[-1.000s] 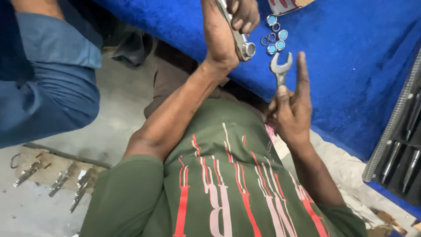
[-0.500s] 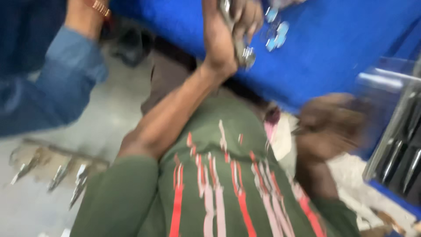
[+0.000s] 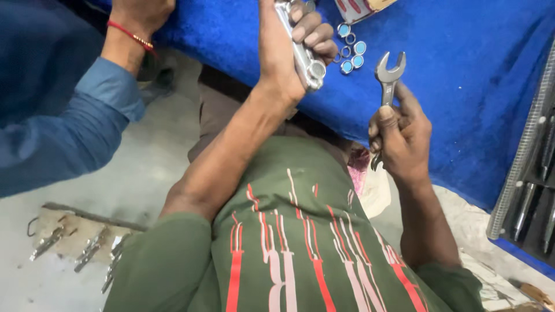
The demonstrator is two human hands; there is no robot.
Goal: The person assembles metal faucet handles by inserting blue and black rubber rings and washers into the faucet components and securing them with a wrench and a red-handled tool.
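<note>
Wrenches filled both of my hands when I looked down. My right hand sat at about three o'clock in the view, fingers clenched around the shank of an open-ended spanner, whose forked head stood upright and stuck out above my thumb toward twelve o'clock. My left hand was raised at about twelve o'clock, fingers wrapped tight around a bundle of steel wrenches held together, their ring ends poking out below my little finger toward five o'clock. Both hands hovered over the edge of a blue cloth that covered the surface ahead of me. On that cloth, between my two hands and just beside the bundle, lay a small cluster of metal rings, some showing pale blue centres; I could not tell exactly what they were. At the right edge, about four o'clock, a tool tray held dark slender tools lying side by side. My green shirt with red and pale stripes filled the lower middle. At ten o'clock another person's hand, with a red thread at the wrist and a blue sleeve below it, rested at the cloth's edge, well apart from mine. Down at eight o'clock several metal clips lay on a board on the grey floor.
</note>
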